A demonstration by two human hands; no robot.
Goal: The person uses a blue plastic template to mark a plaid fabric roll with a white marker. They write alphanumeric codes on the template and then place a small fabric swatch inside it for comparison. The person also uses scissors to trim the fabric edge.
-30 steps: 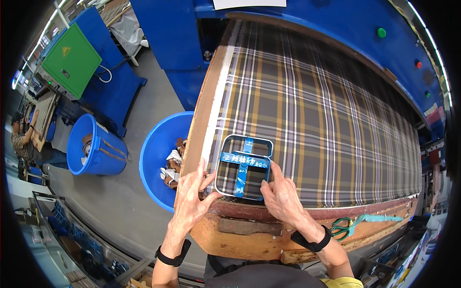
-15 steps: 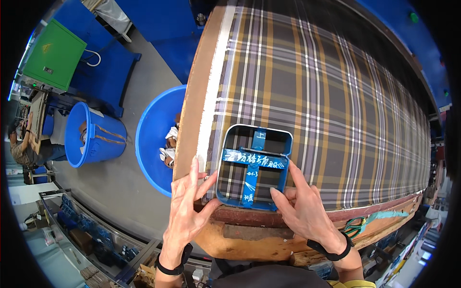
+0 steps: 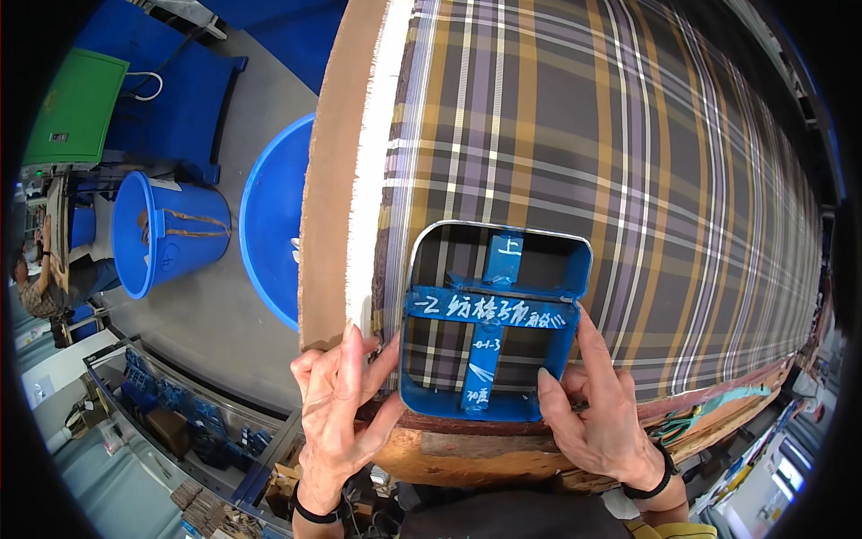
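Note:
A blue metal die frame (image 3: 564, 359), with a crossbar and lettered strips, lies flat on brown, purple, mustard and white plaid fabric (image 3: 557, 126) near the bed's lower-left corner. My left hand (image 3: 332, 404) has its fingers spread at the die's left side, one fingertip on the white frayed fabric edge, others beside or against the frame. My right hand (image 3: 597, 413) grips the right side, thumb at the lower inner rim and index finger along the outside. A brown board (image 3: 328, 234) runs along the fabric's left edge.
Two blue tubs (image 3: 269, 242) (image 3: 144, 269) stand on the grey floor at left, near a green box (image 3: 72, 108) on blue machinery. A co-worker (image 3: 40, 287) is at a far-left bench. Green scissors (image 3: 678, 427) lie by the bed's wooden front edge (image 3: 503, 449).
The view has shifted closer over the fabric, so the die appears larger and lower right, and the tubs higher. Both hands keep to the die's sides; my left fingers look a little more bent.

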